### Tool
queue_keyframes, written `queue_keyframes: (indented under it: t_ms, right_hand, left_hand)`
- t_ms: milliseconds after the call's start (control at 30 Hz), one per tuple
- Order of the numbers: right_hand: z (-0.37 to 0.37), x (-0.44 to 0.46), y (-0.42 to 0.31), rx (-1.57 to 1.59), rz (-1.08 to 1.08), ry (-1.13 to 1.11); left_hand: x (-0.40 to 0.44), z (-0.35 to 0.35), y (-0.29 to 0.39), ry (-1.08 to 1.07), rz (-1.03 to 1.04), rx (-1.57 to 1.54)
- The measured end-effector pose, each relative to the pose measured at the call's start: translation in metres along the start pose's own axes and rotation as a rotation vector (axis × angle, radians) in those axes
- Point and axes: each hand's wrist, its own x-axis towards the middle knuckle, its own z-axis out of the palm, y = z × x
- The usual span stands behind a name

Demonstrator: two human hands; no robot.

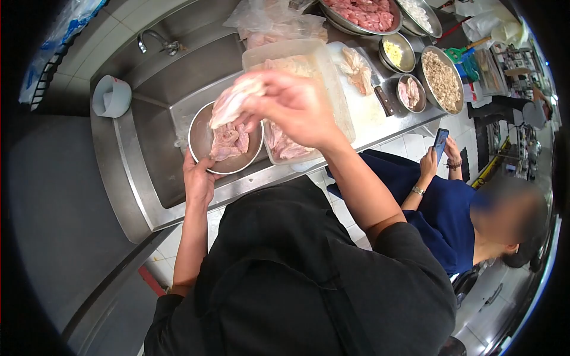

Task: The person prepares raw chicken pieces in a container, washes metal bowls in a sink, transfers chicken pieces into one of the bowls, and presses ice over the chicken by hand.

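My left hand (199, 181) grips the near-left rim of a round metal bowl (199, 137), held at the edge of the sink. Raw chicken wings (228, 144) lie inside the bowl. Above it, my right hand (291, 107), slightly blurred, pinches a raw, pale chicken wing (233, 102). Beneath my right forearm stands a translucent plastic tub (341, 101) with more raw chicken (288, 145) in it; my arm and hand hide part of the tub. To its right, a chicken piece (356, 71) and a knife (384, 101) rest on a white cutting board (363, 111).
A steel sink (151, 142) with a faucet (160, 43) and a white container (111, 97) is on the left. Plastic bags (279, 24) lie behind the tub. Bowls of red meat (368, 13) and minced food (440, 80) stand right. A person (439, 207) holding a phone is close by.
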Motion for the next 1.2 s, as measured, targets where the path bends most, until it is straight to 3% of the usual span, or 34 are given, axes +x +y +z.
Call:
queue_keyframes:
  t_ms: [33, 100, 133, 167, 233, 267, 333, 367, 433, 567, 633, 733, 933, 967, 1033, 1067, 1133, 1200]
  right_hand:
    - [-0.007, 0.001, 0.014, -0.001, -0.001, 0.003]
    - [-0.021, 0.003, 0.034, -0.334, 0.090, -0.101]
    - [-0.028, 0.005, 0.033, -0.126, 0.193, -0.063]
    - [-0.040, 0.008, 0.034, -0.126, 0.195, -0.062]
    - [-0.070, 0.008, 0.042, -0.454, 0.214, 0.066]
    - [-0.083, 0.007, 0.043, -0.454, 0.215, 0.064]
    - [-0.108, -0.001, 0.044, -1.204, 0.242, -0.067]
    - [-0.122, -0.008, 0.054, -1.205, 0.245, -0.068]
    - [-0.145, -0.023, 0.078, -1.474, 0.541, -0.294]
    - [-0.142, -0.043, 0.093, -1.507, 0.676, -0.314]
    - [-0.146, -0.053, 0.100, -1.619, 0.494, -0.160]
    - [-0.164, -0.059, 0.120, -1.760, 0.406, -0.070]
    - [-0.185, -0.056, 0.125, -1.804, 0.458, -0.161]
    - [-0.182, -0.053, 0.113, -1.807, 0.455, -0.157]
    - [-0.170, -0.044, 0.078, -1.213, 0.534, 0.152]
    - [-0.169, -0.044, 0.074, -1.215, 0.528, 0.150]
    - [-0.166, -0.048, 0.068, -0.310, 0.294, 0.265]
    - [-0.153, -0.047, 0.060, -0.185, 0.198, 0.243]
  left_hand:
    - [0.001, -0.002, -0.002, -0.026, 0.008, 0.012]
    - [0.001, -0.004, -0.003, -0.056, 0.012, 0.027]
    - [0.000, -0.003, -0.003, -0.060, -0.004, 0.035]
    - [-0.001, -0.003, -0.003, -0.062, -0.019, 0.041]
    - [0.000, -0.010, -0.008, -0.044, -0.032, 0.012]
    - [0.001, -0.014, -0.010, -0.028, -0.043, -0.014]
    - [0.001, -0.020, -0.013, -0.023, -0.046, -0.008]
    - [0.001, -0.022, -0.015, -0.017, -0.050, -0.002]
    - [0.000, -0.026, -0.018, -0.005, -0.048, -0.010]
    - [0.001, -0.028, -0.019, 0.007, -0.037, -0.030]
    - [0.001, -0.028, -0.019, 0.016, -0.037, -0.035]
    - [0.000, -0.024, -0.017, 0.027, -0.030, -0.046]
    - [0.000, -0.023, -0.016, 0.015, -0.017, -0.035]
    - [-0.001, -0.022, -0.015, 0.019, -0.017, -0.034]
    - [0.000, -0.026, -0.018, 0.024, -0.015, -0.037]
    - [0.000, -0.027, -0.018, 0.032, -0.018, -0.039]
    - [-0.001, -0.027, -0.018, 0.035, -0.018, -0.038]
    - [-0.001, -0.025, -0.017, 0.035, -0.019, -0.036]
